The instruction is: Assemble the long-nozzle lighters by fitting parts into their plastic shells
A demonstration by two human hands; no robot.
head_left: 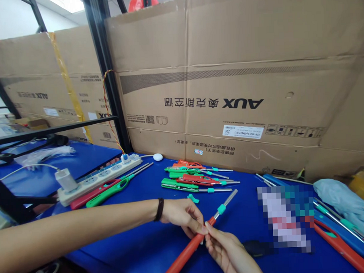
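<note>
My left hand (184,217), with a black band on the wrist, and my right hand (227,251) meet at the neck of a long red utility lighter (187,249). Fingertips of both hands pinch it where the red handle joins the metal tube, which carries a teal collar (221,209). Beyond my hands lies a group of red and green lighters (196,181) with metal tubes and teal collars. A small loose teal piece (193,198) sits between that group and my left hand.
The blue worktable (138,251) runs under everything, backed by large AUX cardboard boxes (216,82). A white power strip (99,179) lies at left beside a red and a green lighter (107,193). More lighters (340,238) and a pale blue plastic bag (344,202) lie at right, next to a pixelated patch (285,218).
</note>
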